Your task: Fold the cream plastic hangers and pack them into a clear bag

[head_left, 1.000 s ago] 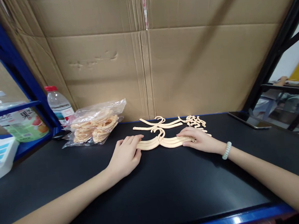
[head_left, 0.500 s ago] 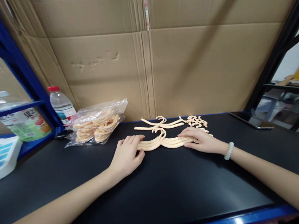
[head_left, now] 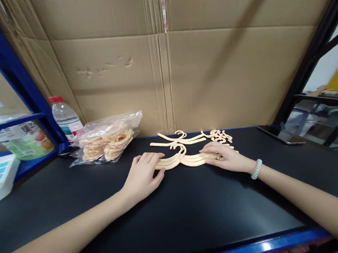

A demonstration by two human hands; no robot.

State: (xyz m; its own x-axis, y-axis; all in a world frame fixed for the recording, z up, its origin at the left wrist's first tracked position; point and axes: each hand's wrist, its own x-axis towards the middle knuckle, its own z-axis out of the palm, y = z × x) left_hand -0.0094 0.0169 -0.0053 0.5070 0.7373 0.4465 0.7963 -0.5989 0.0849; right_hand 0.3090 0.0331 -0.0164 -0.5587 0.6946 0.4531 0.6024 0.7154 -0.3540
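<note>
Left hand: the left hand (head_left: 143, 174) lies palm down on the black counter (head_left: 176, 215), fingers loosely spread and open, fingertips resting on the left end of the stack of small cream hangers (head_left: 186, 160).
Right hand: the right hand (head_left: 225, 157) lies flat and open too, fingers laid over the right end of the same stack (a pale beaded bracelet (head_left: 256, 169) sits on its wrist).
Stack of hangers: it lies flat on the counter between the two hands, several hangers piled with their hooks lined up at the middle, pointing away from the person.
Behind the stack: a single loose hanger (head_left: 179, 140) lies flat just beyond it, close to the cardboard wall (head_left: 164, 72).
Right of the loose hanger: a small heap of more cream hangers (head_left: 222, 137), partly hidden by the right hand's fingers (their number cannot be told).
Left of the stack: a clear plastic bag of hangers (head_left: 108, 139) lies near the back edge of the counter, well apart from the left hand.
Further left of the stack: a water bottle with a red cap (head_left: 65, 117) stands upright beside the blue shelf post (head_left: 21, 75).
Far right of the stack: a dark flat phone or tablet (head_left: 281, 135) lies near the black frame (head_left: 312, 56).
</note>
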